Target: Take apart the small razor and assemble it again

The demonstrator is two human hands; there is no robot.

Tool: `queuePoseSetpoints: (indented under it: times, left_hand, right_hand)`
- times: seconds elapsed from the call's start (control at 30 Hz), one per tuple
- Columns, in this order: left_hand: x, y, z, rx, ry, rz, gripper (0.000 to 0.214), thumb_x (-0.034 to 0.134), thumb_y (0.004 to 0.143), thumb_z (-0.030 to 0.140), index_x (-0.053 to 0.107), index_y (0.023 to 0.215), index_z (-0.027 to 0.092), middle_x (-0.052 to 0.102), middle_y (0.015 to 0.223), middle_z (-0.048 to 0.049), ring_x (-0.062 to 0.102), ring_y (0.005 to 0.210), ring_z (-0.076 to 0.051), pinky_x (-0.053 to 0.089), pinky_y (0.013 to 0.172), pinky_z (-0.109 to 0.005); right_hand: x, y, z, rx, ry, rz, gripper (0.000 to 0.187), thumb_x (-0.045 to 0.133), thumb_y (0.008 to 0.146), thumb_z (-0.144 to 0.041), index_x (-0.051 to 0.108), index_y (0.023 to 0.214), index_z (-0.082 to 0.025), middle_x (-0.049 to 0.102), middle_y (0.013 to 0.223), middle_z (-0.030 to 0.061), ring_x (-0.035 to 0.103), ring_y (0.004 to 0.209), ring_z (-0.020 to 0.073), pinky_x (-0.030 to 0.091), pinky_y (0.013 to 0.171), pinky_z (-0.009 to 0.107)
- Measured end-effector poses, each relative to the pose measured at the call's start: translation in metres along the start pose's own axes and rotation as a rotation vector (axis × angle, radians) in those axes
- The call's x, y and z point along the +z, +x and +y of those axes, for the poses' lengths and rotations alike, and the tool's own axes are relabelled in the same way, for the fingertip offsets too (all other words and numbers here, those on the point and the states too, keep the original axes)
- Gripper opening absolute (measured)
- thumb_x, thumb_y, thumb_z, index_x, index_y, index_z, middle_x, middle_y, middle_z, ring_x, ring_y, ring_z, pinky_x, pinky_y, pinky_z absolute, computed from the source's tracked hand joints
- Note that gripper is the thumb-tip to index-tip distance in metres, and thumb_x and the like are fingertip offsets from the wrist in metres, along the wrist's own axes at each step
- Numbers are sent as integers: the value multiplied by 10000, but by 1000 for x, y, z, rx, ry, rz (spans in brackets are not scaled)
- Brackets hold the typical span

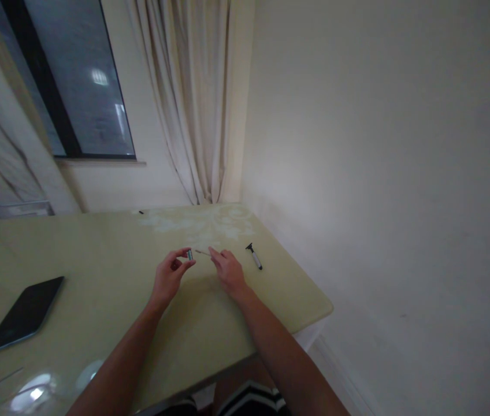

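Between the thumb and fingers of my left hand (172, 270) is a small rectangular piece with a teal strip, which looks like a razor cartridge (190, 255). My right hand (229, 271) pinches a thin stick (202, 252), its slightly darker tip pointing left at the cartridge with a small gap between them. Both hands are just above the table. To the right of my right hand lies a razor (254, 257) with a black head and a grey and black handle.
A dark flat tablet or laptop (26, 315) lies on the left of the pale green table (110, 260). Near the back edge is a small black object (141, 212). A wall (379, 173) borders the table's right side; curtains (201, 104) hang behind it.
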State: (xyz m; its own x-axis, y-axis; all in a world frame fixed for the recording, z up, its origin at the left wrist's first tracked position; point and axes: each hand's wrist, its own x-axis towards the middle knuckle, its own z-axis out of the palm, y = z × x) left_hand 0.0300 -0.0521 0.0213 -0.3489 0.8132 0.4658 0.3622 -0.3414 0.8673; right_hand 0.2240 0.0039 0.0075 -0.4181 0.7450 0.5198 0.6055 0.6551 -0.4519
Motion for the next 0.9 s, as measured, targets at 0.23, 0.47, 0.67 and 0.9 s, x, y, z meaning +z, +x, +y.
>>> queuePoseSetpoints:
  times: [0.23, 0.47, 0.67, 0.9]
  left_hand:
    - [3, -2, -2, 9, -3, -60, 484, 795, 743, 500, 756, 1109, 187, 699, 906, -27, 432, 518, -80, 375, 485, -230]
    - [7, -4, 1, 20, -23, -87, 462, 808, 727, 476, 751, 1085, 190, 697, 905, -27, 450, 535, -85, 373, 497, -228]
    - [8, -4, 1, 29, -7, -93, 446, 795, 745, 470, 740, 1094, 198, 699, 924, -32, 460, 548, -93, 391, 515, -233]
    - [13, -6, 0, 50, 6, -79, 431, 779, 749, 483, 729, 1076, 206, 674, 891, -12, 472, 553, -101, 422, 541, -247]
  right_hand:
    - [-4, 0, 3, -70, 138, 25, 352, 492, 1083, -393, 734, 1285, -236, 700, 974, 68, 618, 957, 186, 484, 879, 277]
    - [-7, 0, 3, -49, 250, 35, 361, 518, 1070, -424, 776, 1177, -196, 718, 928, 63, 626, 890, 171, 481, 823, 269]
    - [-6, 0, 3, -63, 307, 43, 395, 516, 1063, -461, 786, 1156, -188, 707, 870, 59, 616, 835, 171, 474, 791, 278]
    - [-5, 1, 7, -31, 321, 24, 415, 510, 1061, -480, 793, 1146, -188, 711, 860, 64, 621, 826, 172, 475, 785, 281]
